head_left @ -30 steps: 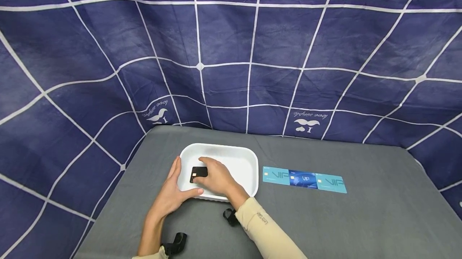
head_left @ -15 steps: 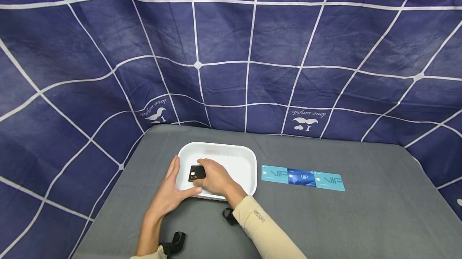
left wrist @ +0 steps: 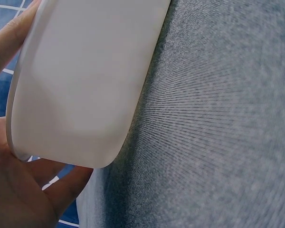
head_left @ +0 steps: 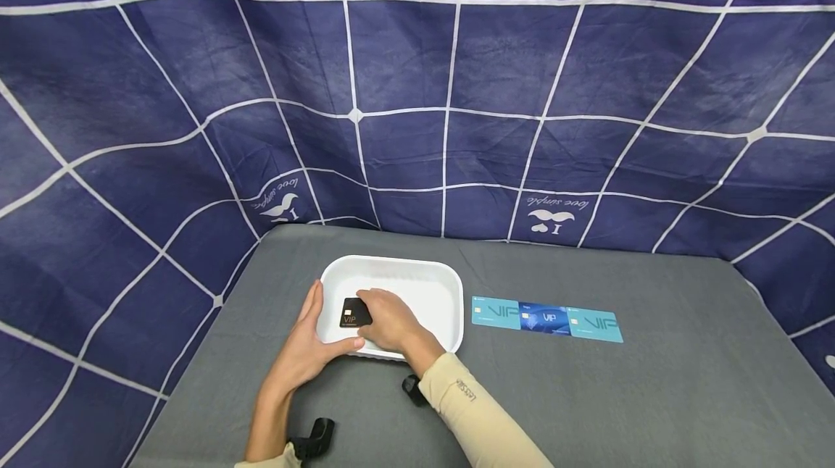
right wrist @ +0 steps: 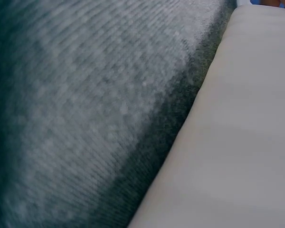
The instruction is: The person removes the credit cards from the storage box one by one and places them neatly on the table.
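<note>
A white rectangular tray (head_left: 424, 280) lies on the grey cloth-covered table in the head view. Inside its left part is a black VIP card (head_left: 353, 313) with a gold chip. My right hand (head_left: 391, 319) reaches over the tray's near rim and holds this card at its right end, thumb at the lower edge and fingers at the upper. My left hand (head_left: 305, 348) grips the tray's near left corner, thumb along the near rim, fingers along the left side. The left wrist view shows the tray's outer wall (left wrist: 85, 85) between thumb and fingers. In the right wrist view, the wall (right wrist: 237, 133) hides the card.
Right of the tray lie three cards in a row, edges meeting: a light blue one (head_left: 494, 313), a dark blue one (head_left: 544, 319) and another light blue one (head_left: 595, 324). A blue checked curtain (head_left: 404, 77) hangs behind and left of the table (head_left: 652, 395).
My right thumb has shifted off the black card's face to its lower edge, baring the VIP lettering. My left hand stays at the tray corner. The head view has shifted slightly.
</note>
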Available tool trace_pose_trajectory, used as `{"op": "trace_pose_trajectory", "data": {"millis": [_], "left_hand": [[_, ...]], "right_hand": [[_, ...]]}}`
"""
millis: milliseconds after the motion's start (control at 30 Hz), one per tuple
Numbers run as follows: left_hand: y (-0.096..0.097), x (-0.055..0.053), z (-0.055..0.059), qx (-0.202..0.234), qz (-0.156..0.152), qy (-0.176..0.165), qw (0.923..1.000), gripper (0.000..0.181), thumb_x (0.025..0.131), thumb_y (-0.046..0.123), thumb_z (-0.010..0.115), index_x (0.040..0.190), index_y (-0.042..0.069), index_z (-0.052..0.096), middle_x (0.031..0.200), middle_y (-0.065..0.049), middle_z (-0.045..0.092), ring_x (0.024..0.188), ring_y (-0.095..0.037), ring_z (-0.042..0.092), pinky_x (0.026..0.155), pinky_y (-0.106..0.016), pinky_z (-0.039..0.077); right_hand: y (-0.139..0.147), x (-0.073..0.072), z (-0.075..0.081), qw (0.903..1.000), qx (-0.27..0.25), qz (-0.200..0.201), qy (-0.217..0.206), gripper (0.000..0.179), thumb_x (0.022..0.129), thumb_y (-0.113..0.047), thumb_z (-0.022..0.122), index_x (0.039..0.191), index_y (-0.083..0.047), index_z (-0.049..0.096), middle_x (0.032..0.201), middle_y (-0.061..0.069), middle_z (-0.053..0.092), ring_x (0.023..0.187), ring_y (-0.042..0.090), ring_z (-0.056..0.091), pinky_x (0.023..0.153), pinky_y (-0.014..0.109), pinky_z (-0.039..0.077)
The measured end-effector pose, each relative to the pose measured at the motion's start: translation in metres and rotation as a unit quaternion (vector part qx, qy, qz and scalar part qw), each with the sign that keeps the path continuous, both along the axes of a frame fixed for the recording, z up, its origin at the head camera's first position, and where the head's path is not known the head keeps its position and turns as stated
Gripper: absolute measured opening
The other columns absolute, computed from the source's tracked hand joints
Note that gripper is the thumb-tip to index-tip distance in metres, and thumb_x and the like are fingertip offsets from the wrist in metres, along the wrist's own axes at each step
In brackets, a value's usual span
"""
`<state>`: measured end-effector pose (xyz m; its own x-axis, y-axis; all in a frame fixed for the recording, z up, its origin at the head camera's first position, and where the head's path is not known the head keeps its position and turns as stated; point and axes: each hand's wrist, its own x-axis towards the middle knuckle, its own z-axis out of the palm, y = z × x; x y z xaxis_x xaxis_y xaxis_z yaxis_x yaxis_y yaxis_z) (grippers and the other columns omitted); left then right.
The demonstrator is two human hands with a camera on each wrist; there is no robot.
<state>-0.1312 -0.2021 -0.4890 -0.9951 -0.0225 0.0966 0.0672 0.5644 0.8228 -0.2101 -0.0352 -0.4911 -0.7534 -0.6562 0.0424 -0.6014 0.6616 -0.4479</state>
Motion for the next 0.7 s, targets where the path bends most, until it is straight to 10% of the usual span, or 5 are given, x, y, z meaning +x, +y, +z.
{"op": "trace_pose_trajectory", "data": {"millis": [700], "left_hand": [[-0.0007,-0.0003,0.0004,0.000,-0.003,0.007,1.0000,0.125,0.071,0.036,0.089,0.155,-0.005,0.006,0.162,-0.024,0.003,0.148,-0.038,0.005,0.113,-0.058,0.014]], "right_hand": [[0.0009,0.0019,0.0039,0.9996,0.005,-0.002,0.027,0.053,0.085,-0.014,0.074,0.135,-0.005,0.059,0.129,0.008,0.063,0.122,0.018,0.056,0.104,0.027,0.039]]}}
